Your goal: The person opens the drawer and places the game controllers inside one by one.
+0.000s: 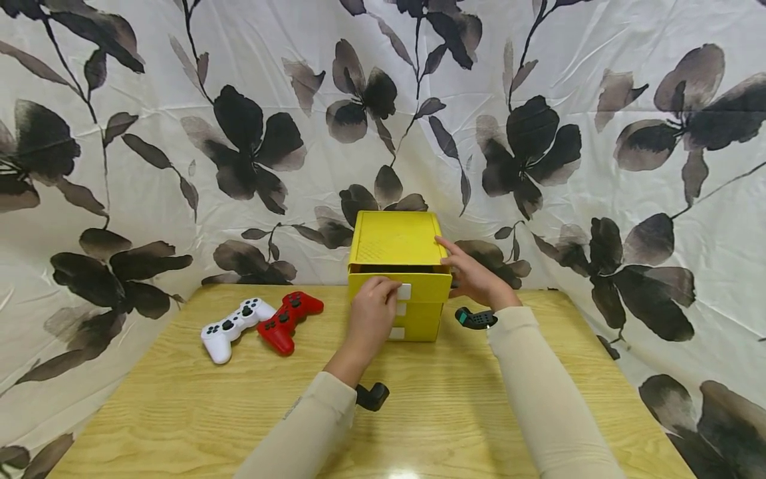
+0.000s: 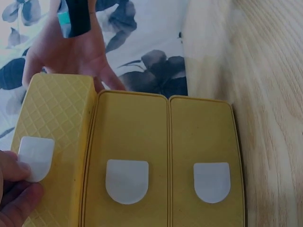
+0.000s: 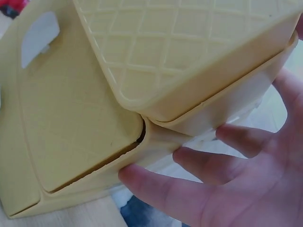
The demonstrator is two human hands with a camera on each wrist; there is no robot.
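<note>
A small yellow drawer unit (image 1: 395,238) stands at the back of the table, with its top drawer pulled partly out and a dark gap above the front. The two lower drawers (image 2: 132,137) look closed, each with a white tab. My left hand (image 1: 374,307) pinches the white tab (image 2: 37,158) of the top drawer between thumb and fingers. Against the unit's right side rests my right hand (image 1: 475,274), its fingertips (image 3: 137,177) touching the side wall and its fingers fairly straight. What lies inside the drawer is hidden.
Left of the unit, a white game controller (image 1: 237,326) and a red game controller (image 1: 290,322) lie on the wooden table (image 1: 179,406). A floral cloth (image 1: 251,53) hangs close behind. Each wrist wears a black camera device, one (image 1: 372,396) below the left hand.
</note>
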